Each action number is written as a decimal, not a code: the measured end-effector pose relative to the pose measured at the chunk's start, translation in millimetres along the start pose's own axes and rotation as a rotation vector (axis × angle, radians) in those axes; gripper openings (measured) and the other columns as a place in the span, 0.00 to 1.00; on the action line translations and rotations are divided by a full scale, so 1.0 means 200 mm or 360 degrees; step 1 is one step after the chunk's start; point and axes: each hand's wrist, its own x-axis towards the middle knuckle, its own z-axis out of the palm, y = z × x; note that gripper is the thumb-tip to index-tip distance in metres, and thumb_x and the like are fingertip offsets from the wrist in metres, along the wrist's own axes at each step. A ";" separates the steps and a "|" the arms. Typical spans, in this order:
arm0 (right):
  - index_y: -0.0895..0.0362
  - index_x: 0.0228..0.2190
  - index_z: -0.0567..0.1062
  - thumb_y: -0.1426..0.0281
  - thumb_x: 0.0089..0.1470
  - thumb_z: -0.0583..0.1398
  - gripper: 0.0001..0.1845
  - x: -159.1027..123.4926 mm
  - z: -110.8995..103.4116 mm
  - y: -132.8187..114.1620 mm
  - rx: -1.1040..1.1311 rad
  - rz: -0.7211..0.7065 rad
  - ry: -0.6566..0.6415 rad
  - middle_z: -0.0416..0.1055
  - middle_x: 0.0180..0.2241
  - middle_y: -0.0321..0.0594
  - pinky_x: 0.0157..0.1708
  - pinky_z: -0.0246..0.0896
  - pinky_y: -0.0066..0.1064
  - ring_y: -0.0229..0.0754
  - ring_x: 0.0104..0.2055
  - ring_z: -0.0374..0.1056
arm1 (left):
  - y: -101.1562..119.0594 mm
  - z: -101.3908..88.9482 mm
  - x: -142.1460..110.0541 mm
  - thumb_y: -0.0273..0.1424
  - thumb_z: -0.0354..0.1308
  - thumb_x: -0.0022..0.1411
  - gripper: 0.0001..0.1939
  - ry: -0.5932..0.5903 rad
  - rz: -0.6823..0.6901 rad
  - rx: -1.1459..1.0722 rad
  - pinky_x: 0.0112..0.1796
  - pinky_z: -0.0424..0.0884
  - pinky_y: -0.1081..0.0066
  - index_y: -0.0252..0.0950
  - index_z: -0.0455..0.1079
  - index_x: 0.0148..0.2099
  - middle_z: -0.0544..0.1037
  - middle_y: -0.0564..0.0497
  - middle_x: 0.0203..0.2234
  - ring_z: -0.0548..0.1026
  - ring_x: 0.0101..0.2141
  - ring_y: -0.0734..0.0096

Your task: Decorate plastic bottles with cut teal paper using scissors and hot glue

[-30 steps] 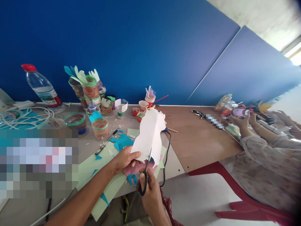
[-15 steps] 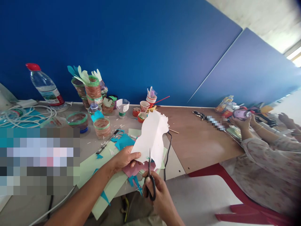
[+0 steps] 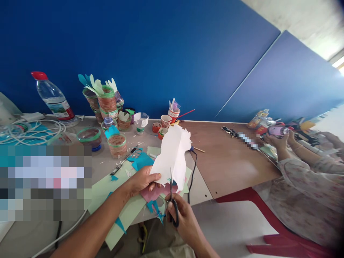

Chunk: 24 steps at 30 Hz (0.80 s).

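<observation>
A piece of white paper (image 3: pixel 172 154) with a curved, cut outline is pinched at its lower left between the thumb and fingers of my left hand (image 3: pixel 143 181). My right hand (image 3: pixel 181 215) grips black-handled scissors (image 3: pixel 172 195), blades pointing up at the paper's lower edge. The blades look nearly closed. Beneath the paper, pink paper (image 3: pixel 153 193) and blue paper scraps (image 3: pixel 142 161) lie over a pale green sheet (image 3: pixel 118 222). A black pen (image 3: pixel 125 159) rests on the table left of my left hand.
Brown-wrapped cups (image 3: pixel 116 145) stand at the left, near a red-capped bottle (image 3: pixel 55 100) and white cable (image 3: pixel 45 129). Paper cups (image 3: pixel 166 121) sit by the blue partition (image 3: pixel 161 53). At right, a co-worker's hands (image 3: pixel 278 141) hold a bottle above a brown board (image 3: pixel 228 157). A red-edged chair (image 3: pixel 239 222) stands below.
The scissors and my right hand have shifted very slightly, with the paper's lower edge drawn a little upward. My left hand keeps the same grip.
</observation>
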 end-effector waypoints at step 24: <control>0.56 0.34 0.65 0.66 0.60 0.52 0.07 -0.04 -0.13 0.01 -0.0517 -0.0055 -0.0313 0.50 0.19 0.26 0.21 0.42 0.24 0.32 0.22 0.45 | 0.00 -0.09 -0.01 0.44 0.60 0.53 0.18 -0.0239 -0.0084 0.0191 0.17 0.51 0.78 0.32 0.66 0.30 0.74 0.53 0.20 0.59 0.13 0.85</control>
